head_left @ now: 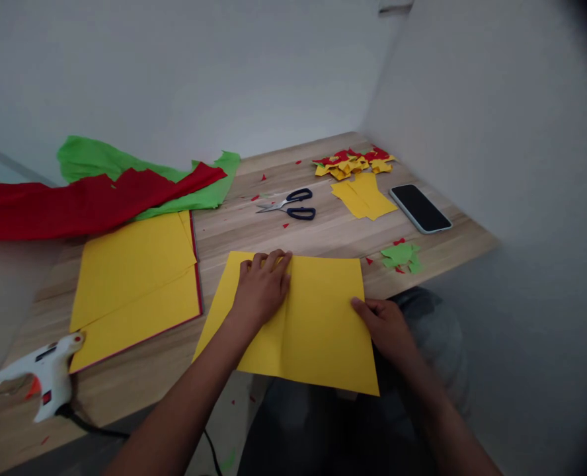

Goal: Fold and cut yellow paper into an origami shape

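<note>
A yellow sheet of paper point(323, 317) with a crease down its middle lies partly on the table and juts over the near edge above my lap. My left hand point(264, 284) presses on it beside the crease, fingers bent and close together at the top edge. At the sheet's right edge, my right hand point(383, 324) pinches the paper with the thumb on top; its other fingers are partly hidden. Beyond the sheet rest scissors point(286, 205) with dark blue handles, blades apart.
At left are stacked yellow sheets point(135, 277), red crepe paper point(85, 205), green crepe paper point(219, 188) and a corded white glue gun point(53, 370). At right lie cut scraps point(350, 163), yellow pieces point(363, 196), green scraps point(402, 254) and a phone point(420, 207) near the wall.
</note>
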A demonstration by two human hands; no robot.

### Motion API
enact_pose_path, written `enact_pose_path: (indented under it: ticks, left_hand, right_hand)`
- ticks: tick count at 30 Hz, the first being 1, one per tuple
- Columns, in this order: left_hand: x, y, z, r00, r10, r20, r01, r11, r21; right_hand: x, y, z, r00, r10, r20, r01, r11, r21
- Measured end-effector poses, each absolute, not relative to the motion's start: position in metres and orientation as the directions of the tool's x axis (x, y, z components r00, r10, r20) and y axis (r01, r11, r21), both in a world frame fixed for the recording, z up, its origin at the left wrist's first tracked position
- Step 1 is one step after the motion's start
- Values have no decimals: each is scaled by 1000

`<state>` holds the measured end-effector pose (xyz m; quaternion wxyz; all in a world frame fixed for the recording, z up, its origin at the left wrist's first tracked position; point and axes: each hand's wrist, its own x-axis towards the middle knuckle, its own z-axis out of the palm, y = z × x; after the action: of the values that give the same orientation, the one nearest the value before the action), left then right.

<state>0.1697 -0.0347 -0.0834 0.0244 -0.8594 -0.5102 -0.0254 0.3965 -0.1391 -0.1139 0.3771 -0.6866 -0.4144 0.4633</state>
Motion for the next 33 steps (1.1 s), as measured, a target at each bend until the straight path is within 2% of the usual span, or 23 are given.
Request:
enact_pose_path:
  ticks: [7,14,27,33]
  left_hand:
    - [176,-40,-79,497,866,53,866,-491,-96]
    - [179,-40,-76,504,864,20,858,-498,-125]
    - [179,-41,-76,472,881,12,880,-471,-65]
    - [179,-42,-78,462,887,30,887,-460,-50]
  right_hand:
    - [392,-143,-117,217,915,-339,278,-391,-877]
    - [385,-148,-123,246,920,-305,327,-375,-867]
    - [373,-156,-127,274,916,-293,298,-371,-880]
    - [374,-156,-129,247,909,-335,214,-388,-897]
